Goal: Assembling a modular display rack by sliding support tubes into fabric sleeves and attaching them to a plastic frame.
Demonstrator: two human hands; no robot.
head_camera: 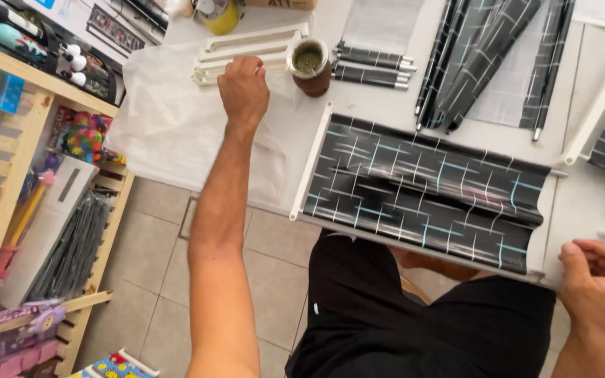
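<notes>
I am looking down from above at a white counter and at my own two bare arms stretched over it. My left hand reaches far forward to the counter's back left part, where its fingers curl down onto a stack of long white plastic strips lying on a sheet of thin white paper; the fingers are bent over the near end of the stack, but I cannot tell if they truly grip a strip or only press on it. Just beside that hand, to its right, stands a round brown cup with green contents, close to my knuckles but not touching them. My right hand is at the counter's near right edge, its fingers closed in a pinch on the right end of a flat panel of black pleated sheet marked with thin white and blue lines. That sheet lies along the near edge in front of my black-clothed body, with a white strip running down its left end. Toward the back edge lie several rolled black bundles of the same patterned material, and a smaller folded stack just right of the cup. Off the counter's left side stands a wooden shelf crowded with colourful toys and packets, above a tiled floor.
</notes>
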